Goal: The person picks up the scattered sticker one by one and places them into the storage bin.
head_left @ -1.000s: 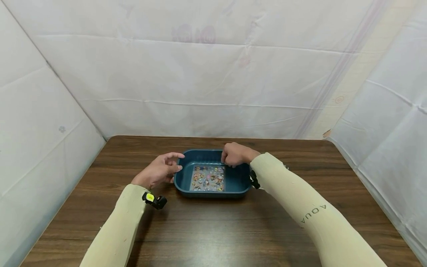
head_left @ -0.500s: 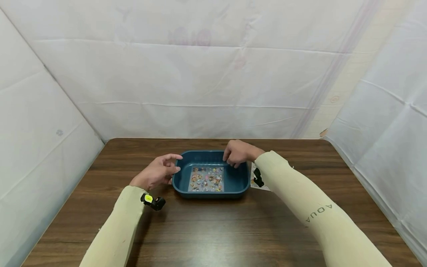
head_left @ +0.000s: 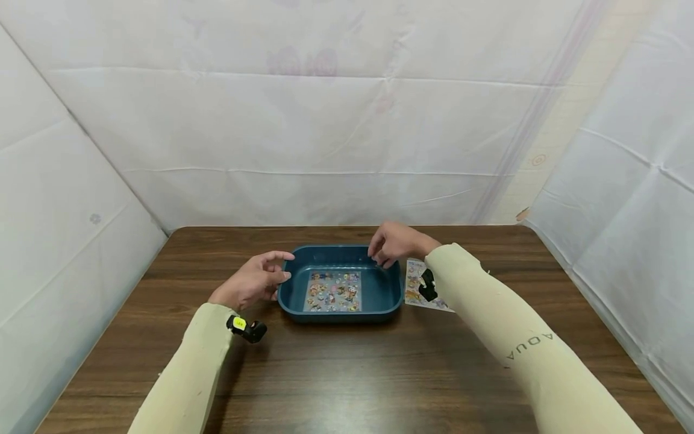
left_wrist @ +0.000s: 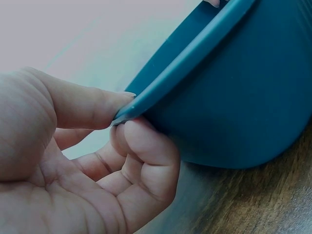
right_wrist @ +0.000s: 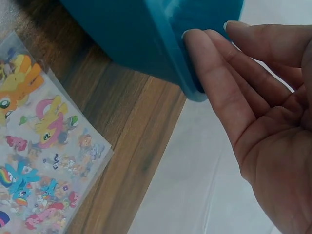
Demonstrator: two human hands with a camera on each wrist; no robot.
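Steadying a dark blue plastic tray (head_left: pixel 389 296) near the middle of a wooden table (head_left: pixel 347 374), with one sticker sheet (head_left: pixel 332 291) flat on its floor and a second cartoon sticker sheet (right_wrist: pixel 36 161) lying on the wood just beside its right wall. Left hand (head_left: pixel 250 281) at the tray's left wall, pinching the rim: thumb (left_wrist: pixel 85 107) on top of the lip, curled forefinger (left_wrist: pixel 146 146) tucked under it, gripping. Right hand (head_left: pixel 394 243) over the far right corner, fingers (right_wrist: pixel 219 73) nearly straight and relaxed, tips touching the rim's outer edge, clasping nothing. Judged as the stage of holding the tray still with one sheet already inside. Next move would seem to call for the right hand to swing down and out to the loose sheet on the table, catch its thin edge between fingertips, and lift it clear of the wall.
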